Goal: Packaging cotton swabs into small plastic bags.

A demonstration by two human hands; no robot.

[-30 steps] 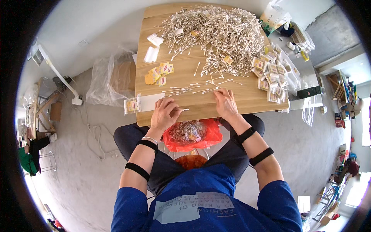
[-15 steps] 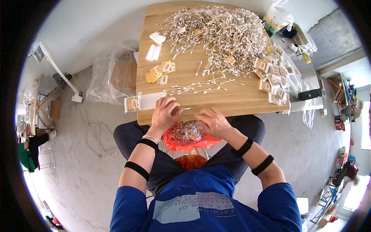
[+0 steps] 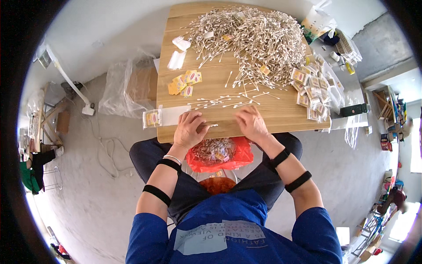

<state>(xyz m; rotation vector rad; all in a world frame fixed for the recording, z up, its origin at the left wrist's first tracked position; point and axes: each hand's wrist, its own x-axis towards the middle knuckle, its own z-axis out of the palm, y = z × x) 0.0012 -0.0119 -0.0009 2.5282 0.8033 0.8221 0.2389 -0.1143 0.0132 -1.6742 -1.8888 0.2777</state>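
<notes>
My left hand rests at the table's near edge, fingers closed around a few cotton swabs whose white tips stick out to the right. My right hand is over the table to the right of it, fingers bent and apart, with nothing visible in them. Just beyond both hands lies a loose row of cotton swabs. Left of my left hand, a clear pack filled with swabs sits at the table's left edge, beside a white strip.
A large heap of swabs covers the far part of the wooden table. Yellow cards lie at left, filled packs pile at right. Below the table edge, a red bag with swabs sits between my knees.
My right hand has moved up and to the right, from over the red bag onto the table near the loose swabs. My left hand stays almost in place, still holding swabs.
</notes>
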